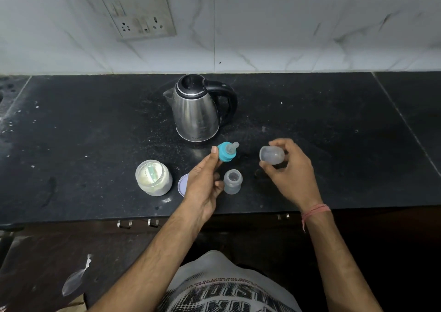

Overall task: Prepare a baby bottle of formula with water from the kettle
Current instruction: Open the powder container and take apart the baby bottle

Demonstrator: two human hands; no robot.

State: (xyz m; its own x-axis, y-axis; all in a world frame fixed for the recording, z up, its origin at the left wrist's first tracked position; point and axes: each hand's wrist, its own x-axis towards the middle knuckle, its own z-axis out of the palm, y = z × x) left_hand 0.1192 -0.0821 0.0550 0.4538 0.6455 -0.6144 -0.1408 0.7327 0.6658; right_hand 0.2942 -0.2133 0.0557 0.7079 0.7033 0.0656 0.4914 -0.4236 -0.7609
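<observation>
On a black stone counter (310, 111), a steel kettle (196, 111) stands near the back with its black lid closed, its spout to the left and its black handle to the right; everything else is placed by it. Well to the front and left of the kettle sits an open glass jar (154, 178) of pale powder, with what looks like a scoop lying inside. Just right of the jar, still front-left of the kettle, a round pale lid (182, 184) lies flat on the counter, partly hidden by the person's left hand (205, 182).

The left hand is raised just in front of the kettle, and its thumb and fingertips pinch a teal ring with a clear teat (226, 154), which is tilted so the teat points up and right, close to the kettle's base but apart from it. Straight in front of the kettle, just right of the left hand, the small clear baby bottle (233, 181) stands upright on the counter with its mouth uncovered. It touches or nearly touches the left hand's fingers.

Front-right of the kettle, the right hand (290, 170) holds a clear dome cap (272, 155) above the counter, with the thumb and curled fingers around it and the open end facing left. A pink thread (316, 210) circles the right wrist.
</observation>
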